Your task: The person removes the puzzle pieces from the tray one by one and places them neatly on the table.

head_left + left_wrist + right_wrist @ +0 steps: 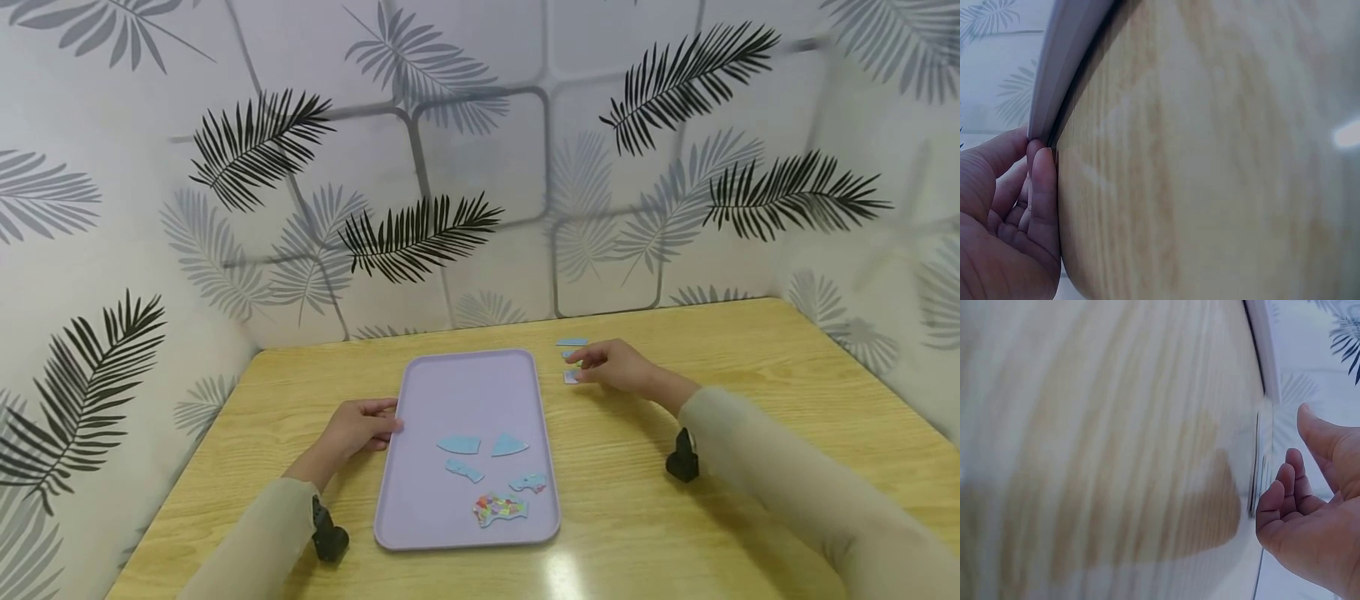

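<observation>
In the head view a lilac tray (pixel 465 400) lies on the wooden table, with several light-blue puzzle pieces (pixel 459 444) and a multicoloured piece (pixel 498 507) in its nearer half. My left hand (pixel 363 427) holds the tray's left rim; the left wrist view shows the thumb and fingers (pixel 1043 187) at that rim (pixel 1063 62). Right of the tray, my right hand (pixel 615 365) is over a short column of small flat pieces (pixel 572 342), partly covering them. In the right wrist view the thumb of my right hand (pixel 1316 494) stands apart from the bent fingers, with no piece visible between them.
The wooden table (pixel 675 533) extends on both sides of the tray. Behind it stands a wall (pixel 487 167) with leaf patterns. A dark wrist camera sits on each sleeve, near the table surface.
</observation>
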The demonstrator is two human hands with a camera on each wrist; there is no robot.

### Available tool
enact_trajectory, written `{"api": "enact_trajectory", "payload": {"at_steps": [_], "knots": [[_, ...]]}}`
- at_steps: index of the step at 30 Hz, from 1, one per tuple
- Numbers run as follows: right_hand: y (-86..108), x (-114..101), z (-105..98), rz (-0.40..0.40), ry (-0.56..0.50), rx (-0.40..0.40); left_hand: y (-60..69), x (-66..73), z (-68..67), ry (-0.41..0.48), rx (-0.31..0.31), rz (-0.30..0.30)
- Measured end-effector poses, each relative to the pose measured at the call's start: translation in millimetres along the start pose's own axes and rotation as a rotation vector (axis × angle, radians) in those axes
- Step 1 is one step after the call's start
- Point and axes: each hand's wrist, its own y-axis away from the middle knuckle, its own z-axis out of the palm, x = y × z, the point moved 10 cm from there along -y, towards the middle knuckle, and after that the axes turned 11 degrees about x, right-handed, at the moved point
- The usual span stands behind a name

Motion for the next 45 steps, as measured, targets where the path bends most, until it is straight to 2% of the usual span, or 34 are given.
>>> {"api": "enact_trajectory", "payload": {"at_steps": [8, 16, 24, 30, 39, 45], "knots": [[7.6, -18, 13, -0.031, -0.068, -0.009, 2.1, 1.0, 1.0, 0.009, -0.003, -0.008], [17.6, -28, 32, -0.013, -0.139, -0.024, 4.5, 6.2, 1.3, 0.023, -0.025, 0.010], [32.8, -46, 52, -0.024, -0.224, -0.084, 2.8, 3.3, 1.3, 0.019, -0.011, -0.008], [42.1, -52, 63, -0.016, -0.227, -0.116, 1.0, 1.6, 0.8, 0.008, -0.004, -0.005], [51.7, -57, 79, 0.024, -0.202, -0.165, 1.4, 3.0, 0.5, -0.010, -0.019, 0.030], [56.2, -66, 87, -0.008, -0.190, -0.197, 2.5, 2.8, -0.1, -0.005, -0.018, 0.021]]}}
